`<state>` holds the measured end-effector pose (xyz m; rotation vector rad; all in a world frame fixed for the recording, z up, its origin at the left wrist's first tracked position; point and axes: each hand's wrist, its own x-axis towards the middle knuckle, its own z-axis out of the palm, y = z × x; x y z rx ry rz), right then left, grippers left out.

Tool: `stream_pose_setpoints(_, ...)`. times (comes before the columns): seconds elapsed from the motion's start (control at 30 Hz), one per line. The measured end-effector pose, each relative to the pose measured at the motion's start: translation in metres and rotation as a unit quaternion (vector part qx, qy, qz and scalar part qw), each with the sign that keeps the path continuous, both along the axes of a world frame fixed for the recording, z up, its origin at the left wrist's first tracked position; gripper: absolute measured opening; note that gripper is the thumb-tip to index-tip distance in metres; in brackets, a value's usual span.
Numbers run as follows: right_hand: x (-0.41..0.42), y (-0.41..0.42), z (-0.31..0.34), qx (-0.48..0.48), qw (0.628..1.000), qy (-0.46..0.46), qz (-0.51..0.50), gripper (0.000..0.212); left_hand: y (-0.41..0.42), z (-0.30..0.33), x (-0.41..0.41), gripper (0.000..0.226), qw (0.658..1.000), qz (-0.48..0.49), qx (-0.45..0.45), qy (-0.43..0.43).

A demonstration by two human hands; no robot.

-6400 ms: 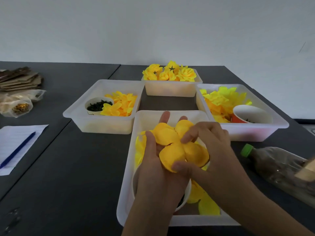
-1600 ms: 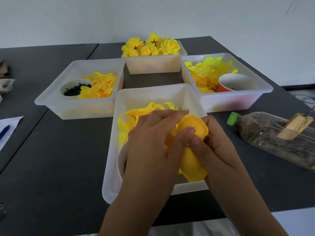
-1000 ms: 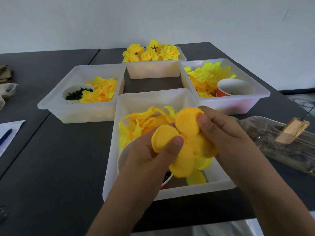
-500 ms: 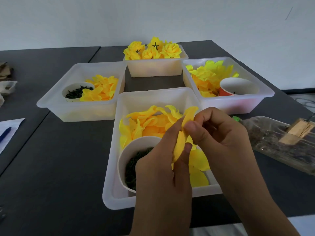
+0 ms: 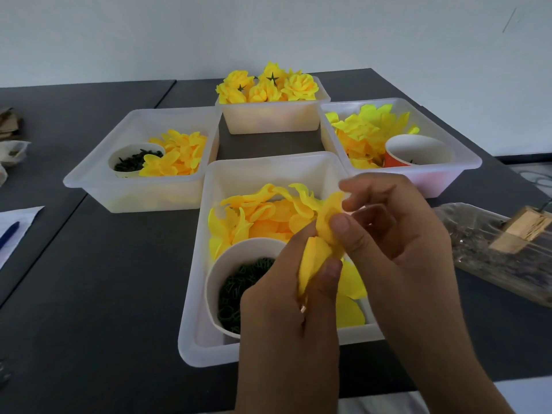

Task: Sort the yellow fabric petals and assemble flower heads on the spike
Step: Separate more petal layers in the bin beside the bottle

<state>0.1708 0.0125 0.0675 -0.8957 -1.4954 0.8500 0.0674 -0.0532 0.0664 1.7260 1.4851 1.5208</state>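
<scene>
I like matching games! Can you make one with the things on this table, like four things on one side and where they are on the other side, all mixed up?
Things:
1. finished flowers
2. orange cup
3. pen
4. bottle

Places:
A. lying on the table at the right edge
B. on the paper at the left edge
C. in the far middle tub
D. in the right tub, beside pale yellow petals

Pairs: 1-C, 2-D, 3-B, 4-A
</scene>
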Motion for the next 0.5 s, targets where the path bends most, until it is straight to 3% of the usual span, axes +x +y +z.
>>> stream_pose_setpoints(0.1,-0.003,-0.008,-0.009,0.040,0.983,-0.146,-0.099,0.034,0.008,-0.012,0.000,0.027,0.986,0.044,-0.042,-0.154)
stream_pose_setpoints(0.17,-0.005,-0.014,-0.013,0.029,0.978,-0.178,-0.105,0.041,0.016,-0.016,0.005,0.019,0.979,0.026,-0.065,-0.194)
stream_pose_setpoints(0.27,-0.009,-0.023,-0.014,0.016,0.978,-0.183,-0.094,0.037,0.015,-0.018,0.005,0.032,0.954,-0.002,-0.072,-0.293)
stream_pose_setpoints(0.5,-0.013,-0.035,-0.011,0.020,0.979,-0.180,-0.093,0.044,0.013,-0.024,0.012,0.043,0.956,0.014,-0.059,-0.286)
